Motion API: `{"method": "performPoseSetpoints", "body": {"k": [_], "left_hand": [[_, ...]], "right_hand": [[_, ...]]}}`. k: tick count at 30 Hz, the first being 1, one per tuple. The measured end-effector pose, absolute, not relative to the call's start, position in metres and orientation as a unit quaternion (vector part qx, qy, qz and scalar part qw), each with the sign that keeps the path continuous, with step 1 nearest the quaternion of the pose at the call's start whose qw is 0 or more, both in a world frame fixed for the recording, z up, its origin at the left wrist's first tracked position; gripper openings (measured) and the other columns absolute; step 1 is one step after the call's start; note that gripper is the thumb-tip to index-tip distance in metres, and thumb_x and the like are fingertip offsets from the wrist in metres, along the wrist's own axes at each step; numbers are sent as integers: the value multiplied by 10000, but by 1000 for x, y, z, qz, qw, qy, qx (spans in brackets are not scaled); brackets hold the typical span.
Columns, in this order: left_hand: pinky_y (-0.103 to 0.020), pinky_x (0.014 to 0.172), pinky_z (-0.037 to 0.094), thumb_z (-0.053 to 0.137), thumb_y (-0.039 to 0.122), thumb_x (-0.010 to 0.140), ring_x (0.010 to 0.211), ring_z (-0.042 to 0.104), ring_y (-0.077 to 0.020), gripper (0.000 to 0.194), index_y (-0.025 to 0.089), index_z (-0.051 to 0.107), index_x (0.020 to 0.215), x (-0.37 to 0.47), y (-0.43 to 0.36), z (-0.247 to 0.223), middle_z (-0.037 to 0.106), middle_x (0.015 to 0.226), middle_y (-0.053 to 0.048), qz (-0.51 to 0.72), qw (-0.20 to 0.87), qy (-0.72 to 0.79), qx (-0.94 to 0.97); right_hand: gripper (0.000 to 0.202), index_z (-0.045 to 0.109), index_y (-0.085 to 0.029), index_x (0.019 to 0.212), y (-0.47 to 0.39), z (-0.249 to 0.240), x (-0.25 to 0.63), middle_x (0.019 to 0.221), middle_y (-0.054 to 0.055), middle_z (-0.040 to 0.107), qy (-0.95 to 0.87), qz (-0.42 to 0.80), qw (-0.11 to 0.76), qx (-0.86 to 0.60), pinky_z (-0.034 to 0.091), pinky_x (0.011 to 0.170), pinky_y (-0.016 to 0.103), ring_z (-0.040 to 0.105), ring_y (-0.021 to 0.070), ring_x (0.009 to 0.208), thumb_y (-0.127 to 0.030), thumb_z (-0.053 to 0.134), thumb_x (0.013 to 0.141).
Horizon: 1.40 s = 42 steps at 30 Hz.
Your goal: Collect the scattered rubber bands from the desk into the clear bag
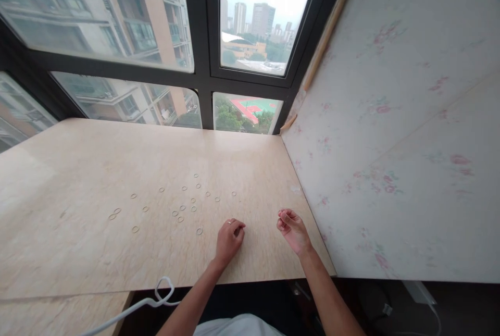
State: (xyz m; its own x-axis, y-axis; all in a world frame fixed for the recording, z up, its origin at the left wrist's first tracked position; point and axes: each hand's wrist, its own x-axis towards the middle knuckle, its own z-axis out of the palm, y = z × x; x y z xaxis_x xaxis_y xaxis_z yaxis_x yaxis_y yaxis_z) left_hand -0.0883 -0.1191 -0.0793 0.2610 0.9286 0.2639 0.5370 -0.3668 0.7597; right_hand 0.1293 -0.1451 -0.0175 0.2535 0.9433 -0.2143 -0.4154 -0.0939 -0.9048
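Surface: 1 stone-patterned countertop [258,169], bounded by a dark window frame [202,39] ahead of the fingers and 1 floral wall [390,133] to their right. Count: 18 thin rings [199,232], lying left of and ahead of the left fingers; 2 hands. Left hand [229,239]: fingers curled closed. Right hand [292,229]: fingertips pinched together. Contents of both: cannot tell.

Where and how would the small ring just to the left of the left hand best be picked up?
Pinch the ring by opposite outer edges, thumb and one fingertip of the left hand, coming from above and slightly from the hand's side. It lies flat on the countertop, and its thin rim likely gives little grip. The other rings sit apart, leaving fingertip room.
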Motion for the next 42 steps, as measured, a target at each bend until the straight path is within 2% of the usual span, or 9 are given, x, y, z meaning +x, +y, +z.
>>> {"method": "performPoseSetpoints", "body": {"k": [4,7,12,18,26,33,42], "left_hand": [[-292,684,433,500,104,788,729,575,-171,143,189,615,786,-86,-118,-82,631,764,-16,356,263,505,741],[-294,680,440,496,126,803,734,579,-173,136,192,615,794,-85,-118,-82,634,772,-19,359,256,511,738],[-296,681,457,483,159,820,737,588,-170,142,195,619,802,-83,-119,-79,643,790,-24,362,254,521,730],[-295,669,471,475,161,819,728,590,-170,156,200,624,800,-83,-120,-80,648,785,-28,356,251,524,732],[-293,670,476,474,165,825,747,601,-176,153,203,622,808,-83,-119,-82,649,801,-32,355,257,527,729],[-290,668,479,474,156,819,741,601,-171,157,203,623,811,-83,-118,-81,650,807,-33,357,268,528,723],[-288,667,482,476,155,825,753,607,-174,153,206,619,807,-83,-118,-80,647,804,-29,363,269,526,720]], "right_hand": [[300,619,-203,634,-154,-17,164,803,20,663,-272,539,608,-515,392,470,238,506,78,509,-379,854,576],[267,667,-205,722,-156,-20,181,857,39,703,-278,529,593,-540,416,500,247,531,86,513,-378,837,609],[297,695,-187,820,-150,-27,190,923,82,733,-302,499,568,-580,361,452,240,561,114,515,-405,804,649],[317,664,-189,762,-138,-31,192,896,97,743,-334,466,553,-604,316,418,231,570,126,488,-453,790,643],[344,651,-200,704,-132,-33,201,888,101,747,-367,429,521,-640,477,543,309,609,153,484,-507,783,621],[361,682,-198,694,-127,-28,204,869,105,748,-412,405,475,-664,500,560,318,618,158,484,-534,774,602],[215,695,-200,712,-125,-32,204,916,77,743,-474,373,411,-683,468,529,277,601,133,475,-414,704,706]]}}
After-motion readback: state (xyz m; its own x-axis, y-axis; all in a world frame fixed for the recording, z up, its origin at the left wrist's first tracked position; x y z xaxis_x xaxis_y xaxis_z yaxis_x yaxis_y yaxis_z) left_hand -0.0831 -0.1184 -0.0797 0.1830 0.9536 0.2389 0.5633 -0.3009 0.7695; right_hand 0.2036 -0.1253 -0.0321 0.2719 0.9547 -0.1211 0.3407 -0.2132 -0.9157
